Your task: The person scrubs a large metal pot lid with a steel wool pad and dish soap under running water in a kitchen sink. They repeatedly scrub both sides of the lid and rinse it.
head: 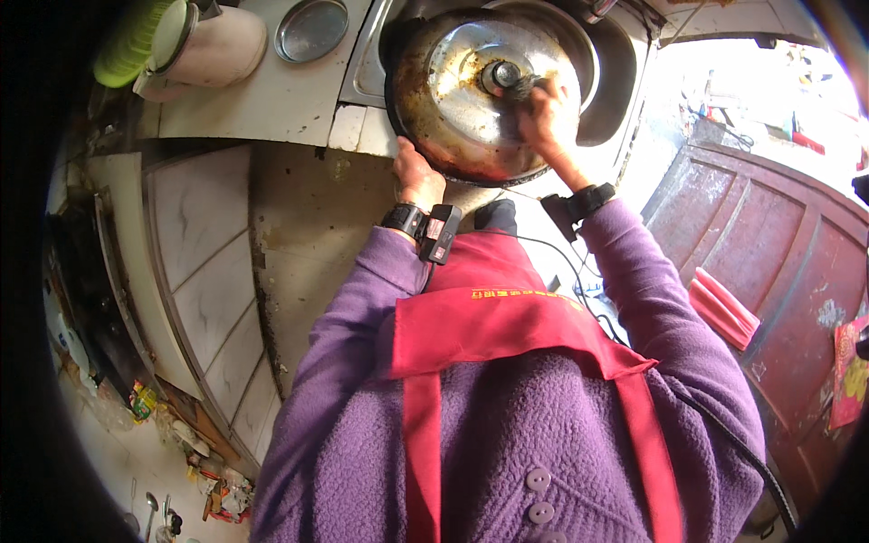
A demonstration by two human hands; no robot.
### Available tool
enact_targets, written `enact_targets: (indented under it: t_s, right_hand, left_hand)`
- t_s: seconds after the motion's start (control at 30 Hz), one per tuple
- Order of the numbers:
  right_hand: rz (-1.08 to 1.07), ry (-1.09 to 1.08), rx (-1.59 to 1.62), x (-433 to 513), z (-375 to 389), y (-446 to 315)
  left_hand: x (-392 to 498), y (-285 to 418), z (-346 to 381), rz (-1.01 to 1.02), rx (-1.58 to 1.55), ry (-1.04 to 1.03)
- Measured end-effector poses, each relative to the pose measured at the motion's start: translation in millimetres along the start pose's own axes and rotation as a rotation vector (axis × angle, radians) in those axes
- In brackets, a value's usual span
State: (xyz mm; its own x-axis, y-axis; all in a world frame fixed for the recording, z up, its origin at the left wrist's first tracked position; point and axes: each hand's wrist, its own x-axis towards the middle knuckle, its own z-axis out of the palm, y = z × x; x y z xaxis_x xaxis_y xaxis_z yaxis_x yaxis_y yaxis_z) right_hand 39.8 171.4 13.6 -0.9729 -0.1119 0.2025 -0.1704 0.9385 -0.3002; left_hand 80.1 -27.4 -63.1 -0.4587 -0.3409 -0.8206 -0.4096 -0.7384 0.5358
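Observation:
A large, stained metal pot lid (pixel 468 129) with a round knob (pixel 505 73) lies over the stainless steel sink (pixel 370 71). My left hand (pixel 417 178) grips the lid's near left rim. In my right hand (pixel 543 115) is a dark scouring pad, probably steel wool (pixel 525 88), pressed on the lid just right of the knob. Behind the lid, part of a round metal basin (pixel 589 51) shows in the sink. The lid hides most of that basin.
On the counter (pixel 271 108) at the left stand a round metal plate (pixel 311 30), a pale kettle or jug (pixel 224 47) and a green basket (pixel 125 47). A faucet (pixel 601 9) is above the sink. A cable hangs between my arms.

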Motion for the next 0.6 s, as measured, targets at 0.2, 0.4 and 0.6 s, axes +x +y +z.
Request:
enact_targets:
  t_s: [0.2, 0.4, 0.6]
  right_hand:
    - [-0.092, -0.151, 0.040, 13, 13, -15]
    - [-0.200, 0.013, -0.008, 17, 4, 16]
    - [-0.191, -0.241, 0.073, 8, -2, 13]
  left_hand:
    - [-12, 8, 2, -0.046, -0.118, -0.055]
    - [-11, 9, 5, 0.039, 0.084, 0.041]
    - [0, 3, 2, 0.000, -0.108, -0.029]
